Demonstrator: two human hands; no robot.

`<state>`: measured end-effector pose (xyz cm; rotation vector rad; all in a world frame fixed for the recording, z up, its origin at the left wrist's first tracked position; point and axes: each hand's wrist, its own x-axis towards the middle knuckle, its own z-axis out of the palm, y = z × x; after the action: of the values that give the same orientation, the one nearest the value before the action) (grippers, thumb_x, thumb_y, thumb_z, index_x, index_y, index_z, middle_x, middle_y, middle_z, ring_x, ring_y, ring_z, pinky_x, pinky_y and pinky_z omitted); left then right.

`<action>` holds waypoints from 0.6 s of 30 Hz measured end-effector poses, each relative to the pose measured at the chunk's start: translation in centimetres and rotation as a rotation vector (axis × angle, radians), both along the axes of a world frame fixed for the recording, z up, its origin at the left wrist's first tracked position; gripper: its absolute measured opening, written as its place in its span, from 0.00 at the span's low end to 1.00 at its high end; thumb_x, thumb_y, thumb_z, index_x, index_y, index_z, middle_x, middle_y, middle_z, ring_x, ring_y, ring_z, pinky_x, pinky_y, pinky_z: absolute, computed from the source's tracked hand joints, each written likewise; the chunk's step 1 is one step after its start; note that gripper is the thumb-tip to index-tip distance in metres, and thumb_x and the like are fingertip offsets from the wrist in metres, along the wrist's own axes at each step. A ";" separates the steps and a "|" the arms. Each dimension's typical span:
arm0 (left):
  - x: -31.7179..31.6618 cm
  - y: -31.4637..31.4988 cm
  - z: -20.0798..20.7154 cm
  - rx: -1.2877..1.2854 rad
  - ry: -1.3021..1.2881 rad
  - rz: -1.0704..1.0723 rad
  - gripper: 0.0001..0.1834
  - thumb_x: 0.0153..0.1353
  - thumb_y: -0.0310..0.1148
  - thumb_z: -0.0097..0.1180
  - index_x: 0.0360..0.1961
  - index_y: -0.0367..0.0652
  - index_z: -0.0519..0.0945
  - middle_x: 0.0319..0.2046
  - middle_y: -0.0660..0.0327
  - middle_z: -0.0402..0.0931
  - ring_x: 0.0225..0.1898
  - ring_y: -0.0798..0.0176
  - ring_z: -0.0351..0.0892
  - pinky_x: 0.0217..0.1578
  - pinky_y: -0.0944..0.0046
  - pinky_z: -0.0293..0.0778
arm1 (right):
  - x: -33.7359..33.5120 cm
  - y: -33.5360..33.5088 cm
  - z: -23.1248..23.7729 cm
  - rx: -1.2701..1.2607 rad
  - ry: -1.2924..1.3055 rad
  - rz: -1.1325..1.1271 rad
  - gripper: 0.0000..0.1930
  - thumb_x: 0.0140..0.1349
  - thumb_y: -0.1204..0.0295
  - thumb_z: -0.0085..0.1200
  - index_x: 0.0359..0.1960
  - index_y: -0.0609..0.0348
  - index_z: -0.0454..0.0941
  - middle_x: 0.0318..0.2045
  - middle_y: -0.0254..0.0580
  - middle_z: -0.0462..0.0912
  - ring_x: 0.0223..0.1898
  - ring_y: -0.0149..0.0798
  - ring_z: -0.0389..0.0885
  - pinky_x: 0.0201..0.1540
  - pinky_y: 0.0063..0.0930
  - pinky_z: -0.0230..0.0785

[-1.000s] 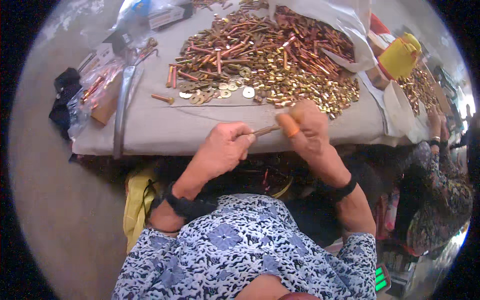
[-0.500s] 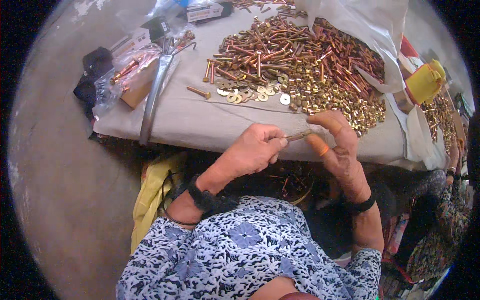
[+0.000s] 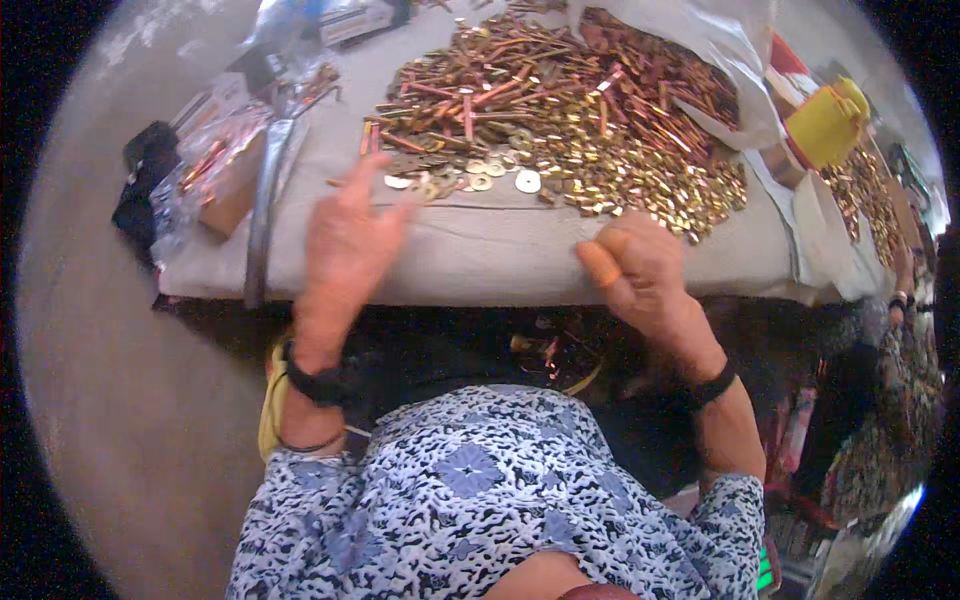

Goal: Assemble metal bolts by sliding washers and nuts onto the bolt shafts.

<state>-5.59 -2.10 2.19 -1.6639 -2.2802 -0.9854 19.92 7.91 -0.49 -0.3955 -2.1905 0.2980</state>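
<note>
My left hand (image 3: 355, 240), blurred by motion, is over the front of the cloth-covered table with its fingers stretched out and apart. Its fingertips are beside a lone bolt (image 3: 336, 182), which it partly hides, and left of a patch of flat washers (image 3: 480, 183). My right hand (image 3: 645, 268) is closed at the near edge of the nut pile (image 3: 690, 195), an orange band on its thumb. Whatever its curled fingers hold is hidden. Behind the washers and nuts lies a large heap of copper-coloured bolts (image 3: 500, 90).
A grey metal bar (image 3: 262, 215) lies across the table's left end, beside plastic-bagged bolts (image 3: 212, 165). White plastic sheeting (image 3: 735, 50) rises behind the heap. A yellow holder (image 3: 828, 125) stands at the right. Below the table edge, a dark space holds a few metal pieces (image 3: 552, 355).
My hands have parted. The left moved up and left to the lone bolt and opened; the right curled closed. The bolt assembly held between them is out of sight.
</note>
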 end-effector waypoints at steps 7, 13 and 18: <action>-4.7 1.0 -0.7 -0.252 0.171 0.110 0.16 0.51 0.41 0.57 0.33 0.39 0.75 0.27 0.46 0.76 0.30 0.41 0.75 0.32 0.51 0.70 | -0.9 -0.1 -0.7 0.264 -0.111 0.068 0.16 0.44 0.68 0.61 0.11 0.53 0.64 0.14 0.36 0.65 0.19 0.40 0.66 0.20 0.34 0.59; -4.4 -1.1 1.1 -0.146 -0.436 0.084 0.12 0.55 0.34 0.50 0.36 0.36 0.75 0.20 0.58 0.73 0.21 0.63 0.74 0.22 0.65 0.69 | -0.4 0.0 -0.6 0.222 -0.143 0.052 0.11 0.45 0.68 0.60 0.16 0.54 0.68 0.18 0.36 0.68 0.21 0.41 0.68 0.23 0.34 0.61; -3.1 -2.0 1.2 0.042 -0.988 -0.080 0.12 0.59 0.32 0.47 0.40 0.36 0.74 0.20 0.68 0.67 0.18 0.77 0.67 0.16 0.76 0.65 | -1.3 0.3 0.5 0.279 -0.098 -0.091 0.12 0.46 0.68 0.59 0.32 0.55 0.74 0.32 0.41 0.74 0.36 0.44 0.72 0.37 0.38 0.63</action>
<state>-8.73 -4.15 3.37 -1.4090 -2.6501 -2.2333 18.65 8.26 0.02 -0.3579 -2.2616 -0.0794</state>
